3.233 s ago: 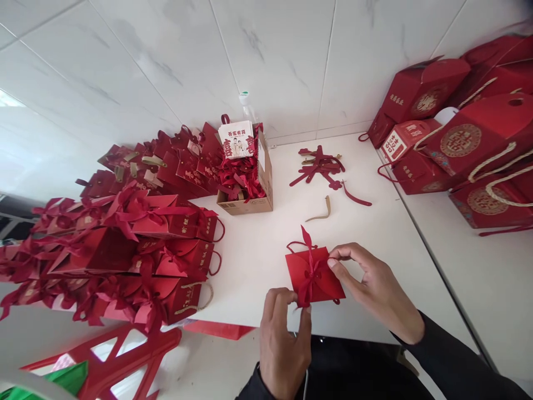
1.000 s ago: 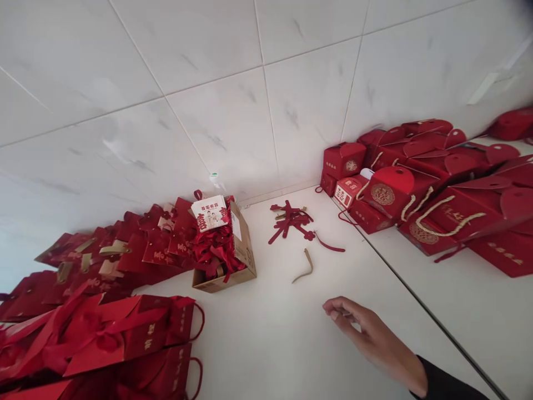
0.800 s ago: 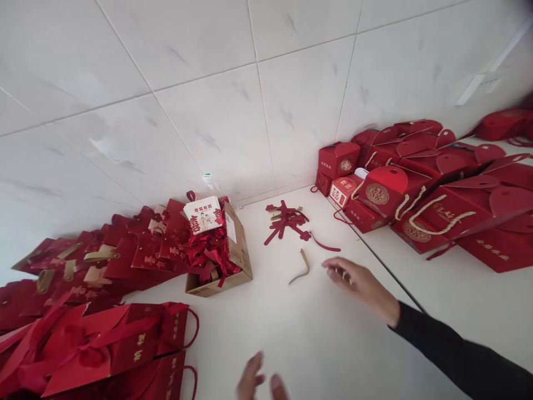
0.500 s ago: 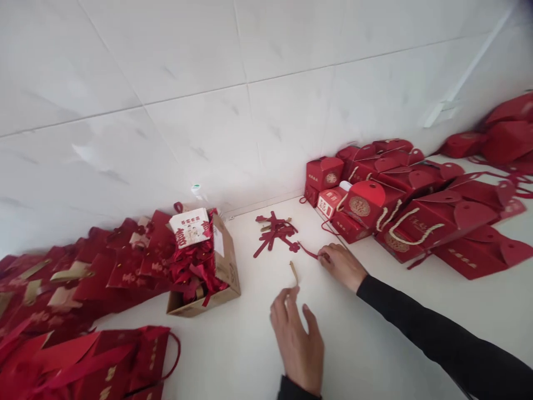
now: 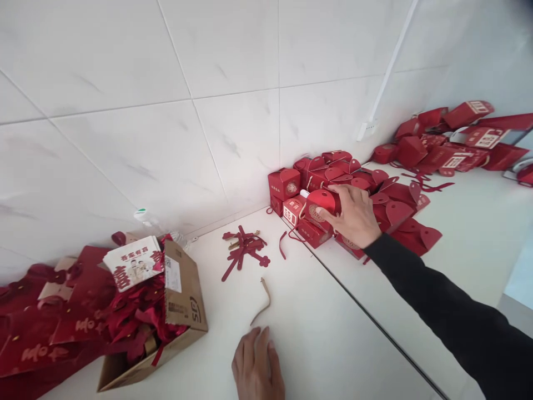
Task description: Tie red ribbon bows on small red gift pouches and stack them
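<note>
My right hand (image 5: 353, 215) reaches over the pile of small red boxes, its thumb and fingers around the top of a shiny red box (image 5: 320, 208) with a gold round emblem. My left hand (image 5: 258, 364) hovers or rests low over the white table, palm down with fingers slightly apart and nothing in it. Just beyond its fingertips lies a thin tan strap (image 5: 265, 303). Farther back is a small heap of dark red straps (image 5: 244, 250), some with flower-shaped ends. A single short red strap (image 5: 282, 245) lies between that heap and the boxes.
At the left, a cardboard box (image 5: 183, 283) holds red ribbons and a stack of printed cards (image 5: 134, 262). Red bags (image 5: 37, 322) stand beside it. More red boxes (image 5: 441, 150) lie at the far right along the tiled wall (image 5: 233, 133). A dark seam (image 5: 366, 305) crosses the white table.
My right hand has let go of the red strap and moved onto the shiny red box. My left hand is farther back from the tan strap. The view has swung right.
</note>
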A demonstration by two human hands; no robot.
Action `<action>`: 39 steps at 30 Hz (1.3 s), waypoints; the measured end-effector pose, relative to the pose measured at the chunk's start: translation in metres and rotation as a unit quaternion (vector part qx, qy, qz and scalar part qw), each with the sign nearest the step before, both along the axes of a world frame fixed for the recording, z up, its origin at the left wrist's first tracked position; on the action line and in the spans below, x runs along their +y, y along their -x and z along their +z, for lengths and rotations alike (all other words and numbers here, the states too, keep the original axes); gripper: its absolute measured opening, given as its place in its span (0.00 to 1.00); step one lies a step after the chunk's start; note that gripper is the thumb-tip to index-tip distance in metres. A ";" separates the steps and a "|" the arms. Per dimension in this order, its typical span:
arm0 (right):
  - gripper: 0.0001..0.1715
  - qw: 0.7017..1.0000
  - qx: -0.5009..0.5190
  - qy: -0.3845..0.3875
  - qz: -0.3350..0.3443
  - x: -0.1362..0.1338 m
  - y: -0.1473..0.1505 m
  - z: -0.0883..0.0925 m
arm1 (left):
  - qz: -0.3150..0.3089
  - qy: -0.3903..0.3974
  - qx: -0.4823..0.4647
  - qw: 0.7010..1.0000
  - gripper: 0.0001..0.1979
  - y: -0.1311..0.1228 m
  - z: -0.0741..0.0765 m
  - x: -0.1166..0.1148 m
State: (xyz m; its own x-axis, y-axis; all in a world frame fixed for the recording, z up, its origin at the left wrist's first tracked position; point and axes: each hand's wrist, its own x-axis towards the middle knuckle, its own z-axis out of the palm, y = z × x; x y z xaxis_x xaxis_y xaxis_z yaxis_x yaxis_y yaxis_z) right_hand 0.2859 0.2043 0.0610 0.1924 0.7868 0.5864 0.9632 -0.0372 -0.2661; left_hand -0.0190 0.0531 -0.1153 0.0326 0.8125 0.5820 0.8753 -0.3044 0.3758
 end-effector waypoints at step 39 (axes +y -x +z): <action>0.14 0.892 0.162 0.026 0.422 -0.187 0.118 -0.061 | 0.251 -0.031 -0.114 0.961 0.06 0.126 0.160 0.035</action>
